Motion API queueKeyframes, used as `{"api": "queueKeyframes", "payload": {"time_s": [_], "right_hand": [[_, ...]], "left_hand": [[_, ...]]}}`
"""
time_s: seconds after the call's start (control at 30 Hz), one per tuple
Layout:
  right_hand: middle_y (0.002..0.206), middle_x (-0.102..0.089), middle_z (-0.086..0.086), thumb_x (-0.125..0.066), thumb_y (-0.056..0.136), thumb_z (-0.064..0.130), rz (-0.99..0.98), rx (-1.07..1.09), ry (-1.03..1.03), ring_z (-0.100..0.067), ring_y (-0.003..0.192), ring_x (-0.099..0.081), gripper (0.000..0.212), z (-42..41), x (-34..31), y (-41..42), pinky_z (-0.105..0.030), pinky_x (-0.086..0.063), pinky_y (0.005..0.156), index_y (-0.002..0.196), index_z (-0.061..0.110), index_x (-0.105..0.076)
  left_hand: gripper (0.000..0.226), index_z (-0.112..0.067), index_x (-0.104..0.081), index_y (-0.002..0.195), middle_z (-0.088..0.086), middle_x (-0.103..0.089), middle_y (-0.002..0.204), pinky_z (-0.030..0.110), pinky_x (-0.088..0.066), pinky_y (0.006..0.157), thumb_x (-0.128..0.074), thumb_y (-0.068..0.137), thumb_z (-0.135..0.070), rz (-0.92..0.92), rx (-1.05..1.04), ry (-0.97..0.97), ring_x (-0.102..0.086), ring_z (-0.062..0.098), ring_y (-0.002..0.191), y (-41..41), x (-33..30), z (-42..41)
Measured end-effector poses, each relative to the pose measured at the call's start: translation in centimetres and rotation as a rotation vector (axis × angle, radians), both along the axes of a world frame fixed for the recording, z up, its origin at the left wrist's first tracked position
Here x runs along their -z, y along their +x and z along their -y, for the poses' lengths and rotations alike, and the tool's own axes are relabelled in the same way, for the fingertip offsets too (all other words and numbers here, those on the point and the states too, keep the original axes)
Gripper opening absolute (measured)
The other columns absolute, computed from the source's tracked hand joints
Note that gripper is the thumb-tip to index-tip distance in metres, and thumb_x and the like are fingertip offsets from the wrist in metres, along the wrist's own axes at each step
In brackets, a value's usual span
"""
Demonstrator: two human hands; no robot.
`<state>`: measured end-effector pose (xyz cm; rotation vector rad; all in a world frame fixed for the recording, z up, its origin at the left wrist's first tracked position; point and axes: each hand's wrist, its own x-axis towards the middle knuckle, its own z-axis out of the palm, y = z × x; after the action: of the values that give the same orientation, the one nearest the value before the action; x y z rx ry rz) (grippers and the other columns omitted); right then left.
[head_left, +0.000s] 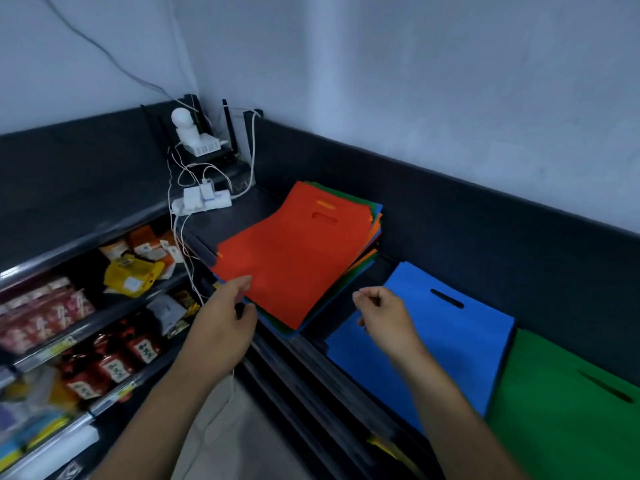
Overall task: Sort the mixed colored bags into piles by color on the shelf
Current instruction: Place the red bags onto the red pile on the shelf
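Observation:
A mixed stack of flat bags [375, 237] lies on the dark shelf top [242, 216], with a red bag [298, 251] uppermost; green, orange and blue edges show beneath it. To its right lies a blue bag [460, 341], and further right a green bag [568, 403]. My left hand [225, 323] is at the near corner of the stack, fingers apart, thumb touching the red bag's edge. My right hand [384, 317] hovers over the blue bag's left edge, fingers loosely curled, nothing in it.
A white power strip [202, 200] with plugs and trailing cables sits at the back left, beside a router [211, 147]. Shelves of packaged goods [79, 320] run down the left. A raised dark rim [450, 209] borders the shelf along the wall.

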<state>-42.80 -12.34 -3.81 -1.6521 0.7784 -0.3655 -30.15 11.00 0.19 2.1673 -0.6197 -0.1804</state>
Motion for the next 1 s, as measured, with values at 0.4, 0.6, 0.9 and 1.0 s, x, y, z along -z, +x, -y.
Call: {"api": "queueKeyframes", "payload": {"time_s": [0.4,0.6,0.9,1.0], "right_hand": [[0.082,-0.072,0.0,-0.067,0.098,0.052,-0.055,0.249,0.13,-0.012,0.061,-0.065,0.039,0.9,2.5,10.4,-0.027,-0.049,0.056,0.102,0.013,-0.07],[0.099,-0.08,0.006,-0.077,0.096,0.032,0.044,0.552,0.12,-0.009,0.088,-0.075,0.024,0.8,3.2,14.2,-0.023,-0.056,0.073,0.112,0.014,-0.078],[0.099,-0.083,0.001,-0.079,0.093,0.037,0.02,0.779,0.082,-0.022,0.093,-0.079,0.02,1.2,3.8,13.8,-0.044,-0.062,0.093,0.101,0.018,-0.079],[0.097,-0.083,-0.003,-0.079,0.094,0.03,0.002,0.77,0.111,-0.023,0.088,-0.079,0.023,0.8,3.3,14.1,-0.038,-0.061,0.088,0.108,0.011,-0.08]], "left_hand": [[0.058,-0.016,-0.035,0.156,0.007,-0.037,0.16,0.032,-0.031,0.116,-0.049,0.105,-0.039,0.057,0.184,0.219,-0.039,0.022,0.144,15.5,2.4,5.4],[0.064,-0.026,-0.034,0.157,-0.009,-0.032,0.162,0.029,-0.031,0.118,-0.042,0.102,-0.057,0.093,0.492,0.308,-0.034,0.011,0.146,19.3,3.0,6.7],[0.072,-0.026,-0.02,0.161,-0.009,-0.019,0.169,0.033,-0.035,0.117,-0.035,0.101,-0.063,0.135,0.566,0.316,-0.03,0.012,0.15,24.3,2.6,7.2],[0.07,-0.031,-0.023,0.16,-0.015,-0.013,0.169,0.031,-0.033,0.116,-0.034,0.101,-0.065,0.1,0.629,0.264,-0.029,0.01,0.15,24.5,2.2,7.9]]}}
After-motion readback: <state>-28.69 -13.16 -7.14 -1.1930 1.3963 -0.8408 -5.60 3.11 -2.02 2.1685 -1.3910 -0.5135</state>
